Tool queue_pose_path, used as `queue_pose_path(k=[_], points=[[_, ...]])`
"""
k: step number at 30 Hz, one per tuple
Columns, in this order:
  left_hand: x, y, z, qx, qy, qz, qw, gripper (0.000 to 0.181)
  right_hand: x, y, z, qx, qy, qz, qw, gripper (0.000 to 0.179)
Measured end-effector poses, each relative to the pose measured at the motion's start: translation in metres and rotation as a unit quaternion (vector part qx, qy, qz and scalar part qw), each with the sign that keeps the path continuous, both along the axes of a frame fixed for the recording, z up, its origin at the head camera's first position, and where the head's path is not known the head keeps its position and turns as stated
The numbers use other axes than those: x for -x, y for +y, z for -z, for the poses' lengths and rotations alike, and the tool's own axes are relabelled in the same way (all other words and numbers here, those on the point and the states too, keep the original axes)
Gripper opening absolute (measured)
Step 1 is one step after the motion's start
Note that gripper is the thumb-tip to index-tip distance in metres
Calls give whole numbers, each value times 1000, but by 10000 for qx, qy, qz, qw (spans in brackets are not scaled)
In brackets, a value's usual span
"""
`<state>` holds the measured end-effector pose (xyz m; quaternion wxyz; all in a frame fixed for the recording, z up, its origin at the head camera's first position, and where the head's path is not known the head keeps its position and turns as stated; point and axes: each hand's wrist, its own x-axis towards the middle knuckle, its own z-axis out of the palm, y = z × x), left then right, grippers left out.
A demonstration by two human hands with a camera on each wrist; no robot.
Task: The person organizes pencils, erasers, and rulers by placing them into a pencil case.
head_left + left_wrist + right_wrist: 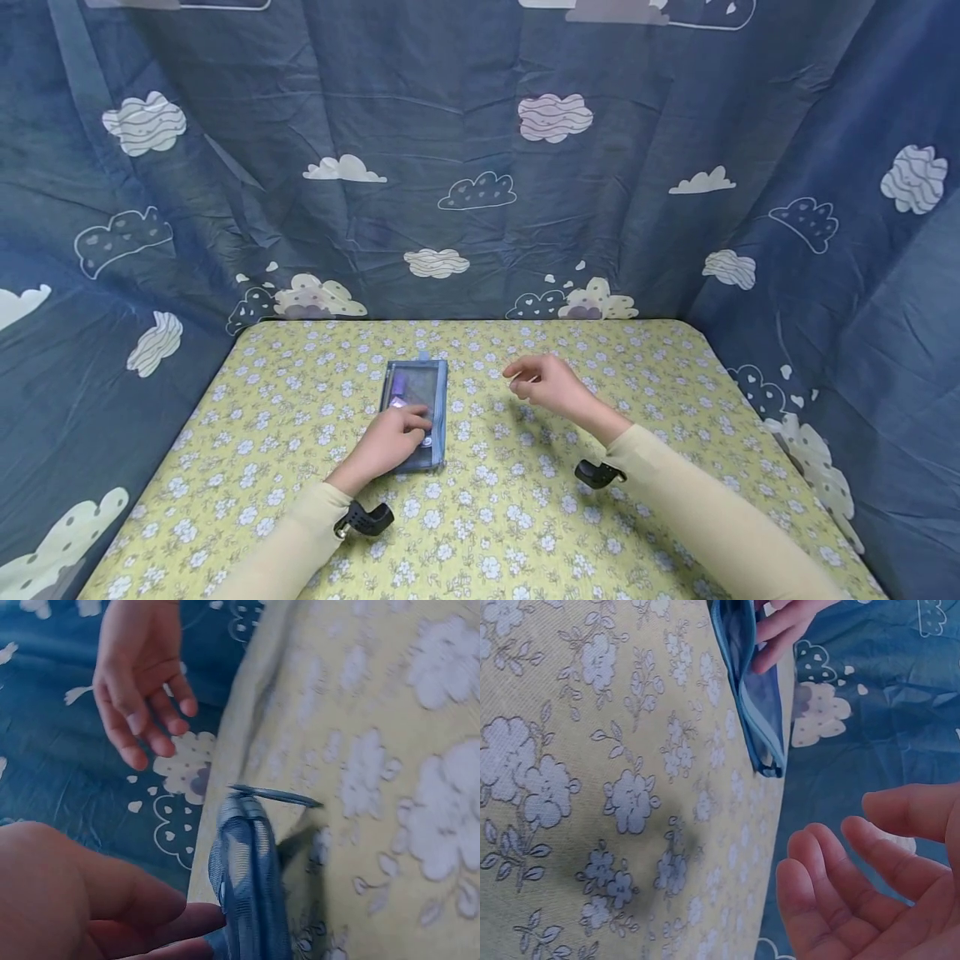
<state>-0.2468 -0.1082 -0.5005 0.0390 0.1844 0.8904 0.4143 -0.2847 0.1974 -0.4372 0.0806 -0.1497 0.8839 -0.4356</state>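
A blue zippered pouch (424, 385) with a see-through mesh face lies flat on the flowered cloth, left of the middle. Inside it a small purple item (398, 383) shows; its kind is too blurred to tell. My left hand (392, 437) rests on the pouch's near part with its fingers extended. In the left wrist view, the fingertips touch the side of the pouch (251, 900). Off to the right, my right hand (551, 385) hovers above the cloth with loosely bent fingers and nothing in them. From the right wrist view, the pouch's zipper edge (757, 724) faces this hand.
Yellow cloth (510, 517) with white flowers covers the table. Dark blue curtains (420, 125) with cloud prints hang behind it and on both sides. A black band device sits on the left wrist (367, 519) and another on the right (597, 474).
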Motion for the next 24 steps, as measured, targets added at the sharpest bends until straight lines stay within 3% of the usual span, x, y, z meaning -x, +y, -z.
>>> queue_pose_path(k=[5,9,13,17,24], points=[[-5,5,4,918,861,275,9917,25,-3,3,3,77,-45,40,10000,23],[-9,8,5,1376,1199,263,9829,26,-5,5,4,153,-70,65,9998,25],[-9,6,4,1339,1387,139,9811,21,-6,6,5,233,-13,16,9997,25],[-9,3,4,999,1357,-69,9857,16,-8,8,8,241,123,18,9996,26],[-10,0,-3,608,1582,-451,9845,21,-17,11,8,-169,640,305,9973,24]])
